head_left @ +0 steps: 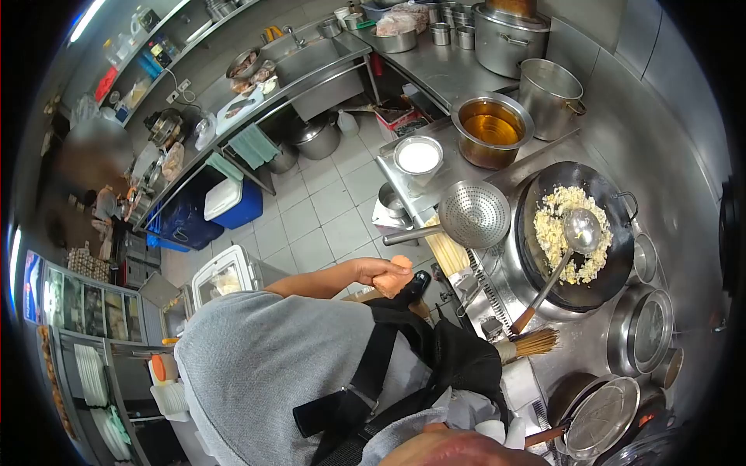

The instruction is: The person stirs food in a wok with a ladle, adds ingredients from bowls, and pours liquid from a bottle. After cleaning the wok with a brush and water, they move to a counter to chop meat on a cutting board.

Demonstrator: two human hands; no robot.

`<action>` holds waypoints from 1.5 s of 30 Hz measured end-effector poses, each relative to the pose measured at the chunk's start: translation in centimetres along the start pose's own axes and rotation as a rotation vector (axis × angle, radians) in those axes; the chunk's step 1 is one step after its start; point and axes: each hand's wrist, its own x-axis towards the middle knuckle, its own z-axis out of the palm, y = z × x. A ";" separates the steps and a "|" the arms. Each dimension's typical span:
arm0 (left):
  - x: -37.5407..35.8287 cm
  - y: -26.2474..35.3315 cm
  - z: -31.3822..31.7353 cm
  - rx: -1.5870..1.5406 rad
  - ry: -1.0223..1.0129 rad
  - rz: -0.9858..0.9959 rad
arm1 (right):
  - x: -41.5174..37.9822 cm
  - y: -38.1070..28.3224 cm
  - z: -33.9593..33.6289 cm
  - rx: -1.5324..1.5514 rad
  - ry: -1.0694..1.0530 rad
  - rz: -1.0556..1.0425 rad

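Note:
My left hand (377, 269) is in front of my body, its fingers wrapped round a peach-orange thing (392, 283) that I cannot make out. My right hand is not in view. To the right, a black wok (614, 268) on the stove holds chopped yellow and white food (552, 225). A metal ladle (581, 231) lies in that food, its wooden handle reaching over the near rim. Between my left hand and the wok is a perforated strainer (474, 213) with a long metal handle.
A pot of amber liquid (492, 124) and a container of white contents (418, 156) stand beyond the strainer. A bamboo brush (536, 342) and sieve (602, 418) are nearer. A sink (311, 62) lies at the back. Another person (105, 206) is at far left.

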 end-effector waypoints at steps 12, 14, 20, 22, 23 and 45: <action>-2.0 1.4 2.0 -0.131 -0.184 0.109 | -1.8 0.0 3.2 -0.252 0.031 -0.136; -1.7 1.7 2.1 -0.172 -0.240 0.095 | -3.1 1.7 2.5 -0.261 0.073 -0.136; -0.4 4.2 4.4 -0.431 -0.381 0.062 | -10.1 11.0 -1.3 -0.182 0.348 -0.055; 0.9 5.8 5.3 -0.286 -0.318 0.072 | -9.4 14.9 -2.4 -0.178 0.428 -0.034; 2.2 6.3 5.4 -0.280 -0.346 0.045 | -8.1 17.5 -3.3 -0.180 0.398 -0.088; 20.4 17.4 20.9 -0.019 -0.181 -0.260 | -34.5 -42.3 4.2 -0.348 1.273 -1.946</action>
